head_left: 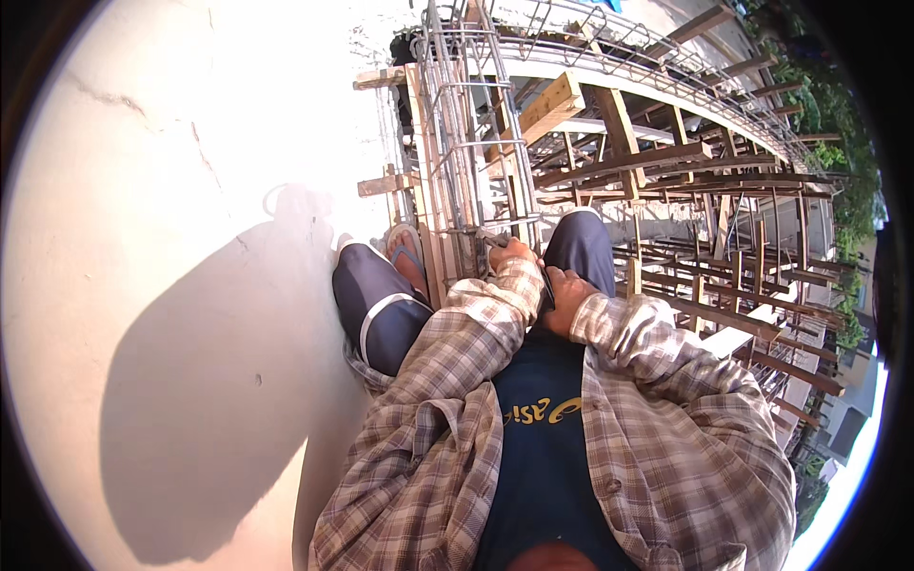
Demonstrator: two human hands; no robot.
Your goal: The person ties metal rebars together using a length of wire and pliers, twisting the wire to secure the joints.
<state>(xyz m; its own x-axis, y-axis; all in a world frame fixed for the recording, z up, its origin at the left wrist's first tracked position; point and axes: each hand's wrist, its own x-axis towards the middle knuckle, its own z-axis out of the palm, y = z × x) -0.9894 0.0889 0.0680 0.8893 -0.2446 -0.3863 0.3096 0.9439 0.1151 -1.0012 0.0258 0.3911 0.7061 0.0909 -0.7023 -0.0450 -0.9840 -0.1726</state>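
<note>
My left hand [514, 252] is closed beside the rebar, its fingers curled around something thin and dark that I cannot make out, near the lower end of the steel cage. My right hand [568, 297] sits just below and to the right, against my thigh. Its fingers are wrapped around a dark tool handle [548, 289] whose working end is hidden. Ahead of both hands runs a rebar cage [464, 143], long steel bars crossed by thin stirrups, lying between wooden form boards [424, 205].
A pale wall-like surface [114, 238] with my shadow on it fills the left. Timber props and beams [628, 157] form a lattice at right, with gaps between them. A cut beam end [569, 92] juts toward the cage. My sandalled foot [407, 257] rests beside the boards.
</note>
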